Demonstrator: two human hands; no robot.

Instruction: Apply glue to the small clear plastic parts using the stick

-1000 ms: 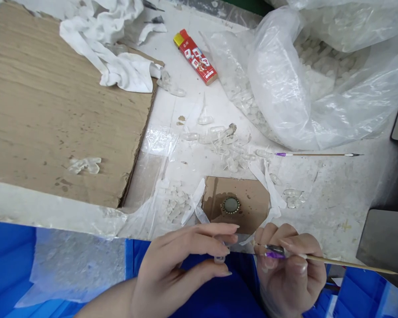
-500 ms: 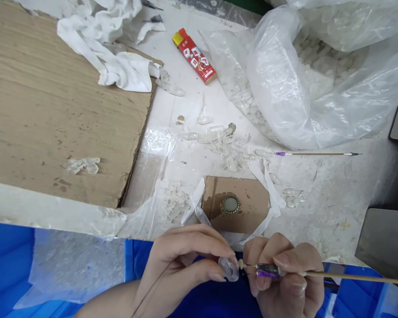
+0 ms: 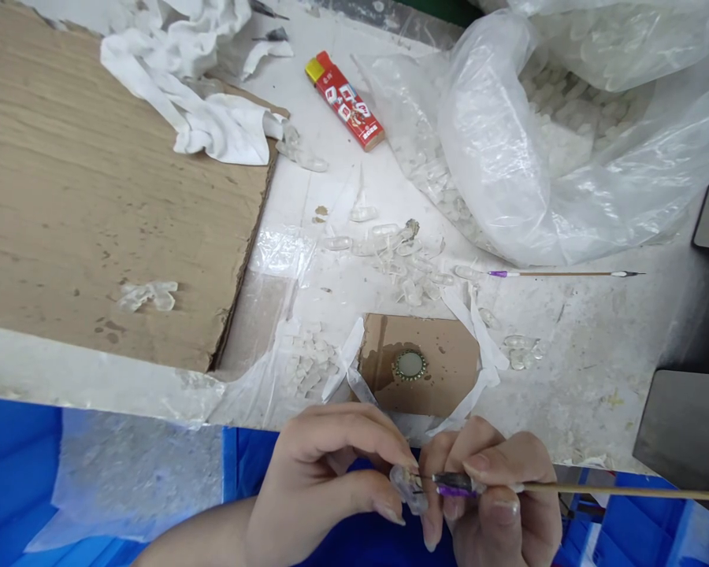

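Near the bottom edge, my left hand (image 3: pixel 324 480) pinches a small clear plastic piece (image 3: pixel 406 484) between thumb and forefinger. My right hand (image 3: pixel 496 492) is closed round a thin brush (image 3: pixel 596 491) with a wooden handle and a purple band. The brush tip touches the clear piece. Just beyond my hands lies a small brown card (image 3: pixel 443 366) with a round metal-rimmed dish (image 3: pixel 410 365) on it.
A big clear bag (image 3: pixel 508 157) of clear pieces fills the upper right. Loose clear pieces (image 3: pixel 402 260) scatter mid-table. A second brush (image 3: pixel 561 274), a red lighter (image 3: pixel 346 101), white cloth (image 3: pixel 201 118), a large cardboard sheet (image 3: pixel 94 197) and blue bins (image 3: pixel 12 472) surround.
My left hand turned the clear piece up and my right hand brought the brush tip leftwards onto it. Both hands dropped slightly lower in view.
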